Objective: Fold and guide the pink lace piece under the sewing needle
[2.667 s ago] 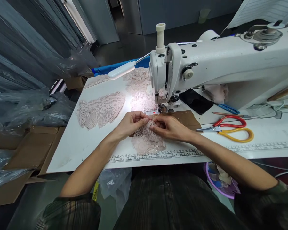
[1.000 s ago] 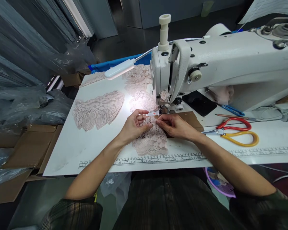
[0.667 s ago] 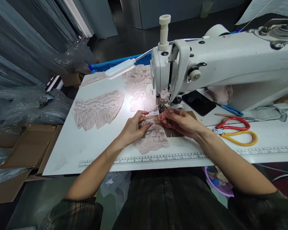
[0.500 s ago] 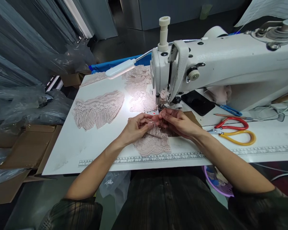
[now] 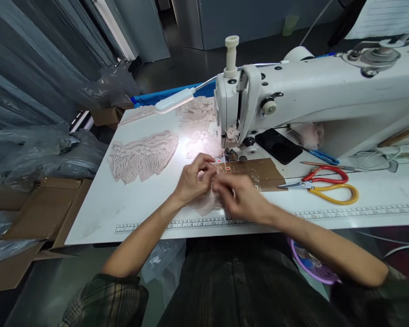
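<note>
A pale pink lace piece (image 5: 206, 205) hangs beneath my hands, just in front of the sewing machine's needle area, partly hidden by them. My left hand (image 5: 196, 179) is closed in a pinch on its upper edge. Close against it, my right hand (image 5: 240, 195) has its fingers bent together at the same lace, its fingertips blurred by motion. Behind my hands stands the white sewing machine (image 5: 230, 109), with its presser foot over a brown cover plate (image 5: 262, 172). Another lace piece (image 5: 204, 144) lies lit just left of the needle.
A fringed lace piece (image 5: 143, 154) lies flat at left, more lace (image 5: 196, 111) behind. Scissors with red and yellow handles (image 5: 334, 193), a black phone (image 5: 278, 145) and blue snips (image 5: 322, 156) are at right. A printed ruler (image 5: 180, 225) runs along the front edge.
Both hands have drawn the lace away from the needle area, the right hand coming towards me and leftward. More of the brown plate now shows.
</note>
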Tool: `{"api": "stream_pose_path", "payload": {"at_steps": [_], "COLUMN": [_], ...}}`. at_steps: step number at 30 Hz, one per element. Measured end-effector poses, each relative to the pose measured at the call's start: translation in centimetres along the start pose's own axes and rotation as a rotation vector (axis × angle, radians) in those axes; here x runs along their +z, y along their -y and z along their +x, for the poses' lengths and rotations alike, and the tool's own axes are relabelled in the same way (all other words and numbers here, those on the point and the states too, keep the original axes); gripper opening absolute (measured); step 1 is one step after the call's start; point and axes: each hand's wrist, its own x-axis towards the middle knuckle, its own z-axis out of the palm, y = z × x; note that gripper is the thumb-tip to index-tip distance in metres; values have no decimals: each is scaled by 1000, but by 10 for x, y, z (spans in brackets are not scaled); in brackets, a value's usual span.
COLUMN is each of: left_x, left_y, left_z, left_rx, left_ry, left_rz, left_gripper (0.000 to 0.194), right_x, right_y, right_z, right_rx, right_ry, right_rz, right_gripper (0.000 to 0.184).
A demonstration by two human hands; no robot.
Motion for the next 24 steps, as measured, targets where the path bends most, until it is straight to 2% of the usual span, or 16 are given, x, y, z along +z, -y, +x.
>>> {"api": "stream_pose_path", "payload": {"at_steps": [1,2,3,4,5,6,8,10,11,13,15,17,19,24], "left_x": [-4,-7,-10,-12,-12,-11,-6,-1,0,1,0,-1,-2,-5], "left_y": [1,3,4,5,5,4,1,-2,-3,-3,-3,-4,-5,-9], "left_z": [2,3,5,6,7,7,5,3,2,0,-1,-1,-1,-1], "left_rx": [-8,-28,-60,-95,-131,-162,-203,-216,-219,-214,-212,-219,-233,-230], "left_ry": [-87,-165,-209,-210,-169,-119,-56,-58,-61,-60,-48,-42,-40,-48], "left_rz": [-20,-48,-82,-121,-162,-200,-254,-281,-291,-303,-309,-320,-330,-310], "left_gripper": [20,20,20,22,24,27,34,39,41,43,43,45,47,44], "right_x": [6,10,10,7,1,-6,-24,-36,-40,-41,-37,-31,-25,-18], "right_y": [8,14,19,22,22,20,10,-5,-12,-24,-31,-34,-35,-40], "right_z": [-14,-28,-40,-48,-51,-50,-36,-14,-3,15,29,39,48,58], "right_rx": [-10,-60,-177,-216,-194,-140,-66,7,24,50,68,95,134,258], "right_ry": [189,462,743,876,888,810,496,227,137,-3,-49,-36,-22,17], "right_rz": [27,66,104,68,29,-34,-307,-555,-600,-549,-390,-216,-74,143], "right_gripper": [17,16,15,14,12,12,19,22,23,27,36,48,52,25]}}
